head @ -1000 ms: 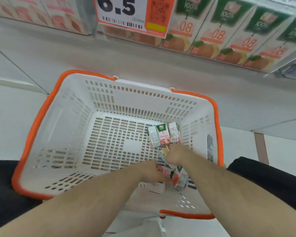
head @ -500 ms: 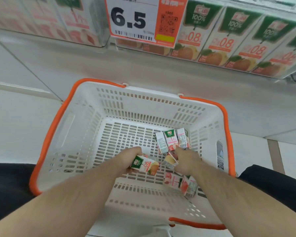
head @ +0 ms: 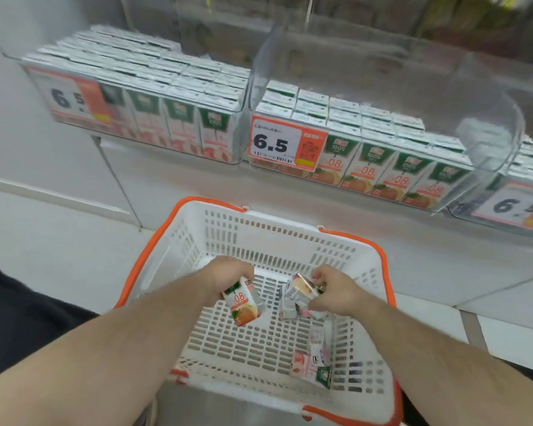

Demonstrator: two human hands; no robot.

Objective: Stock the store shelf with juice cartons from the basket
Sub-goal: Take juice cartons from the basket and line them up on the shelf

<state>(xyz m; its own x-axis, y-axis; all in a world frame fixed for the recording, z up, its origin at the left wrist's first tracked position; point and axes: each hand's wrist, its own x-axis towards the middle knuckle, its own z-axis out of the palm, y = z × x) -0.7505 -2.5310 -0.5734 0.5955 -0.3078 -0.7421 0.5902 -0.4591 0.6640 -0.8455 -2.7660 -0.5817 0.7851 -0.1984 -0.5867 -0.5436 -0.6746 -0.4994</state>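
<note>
Left hand (head: pixel 228 276) now lifted above the basket (head: pixel 154 250) gripping an orange carton (head: pixel 243 302), right hand (head: pixel 336 290) raised holding another carton (head: pixel 300 292), more cartons (head: pixel 313 361) left near the basket's right edge

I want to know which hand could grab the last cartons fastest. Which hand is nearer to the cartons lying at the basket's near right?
Right. The right hand, holding a carton, is almost above the lying cartons; the left hand, gripping an orange carton, is farther left over the basket.
</note>
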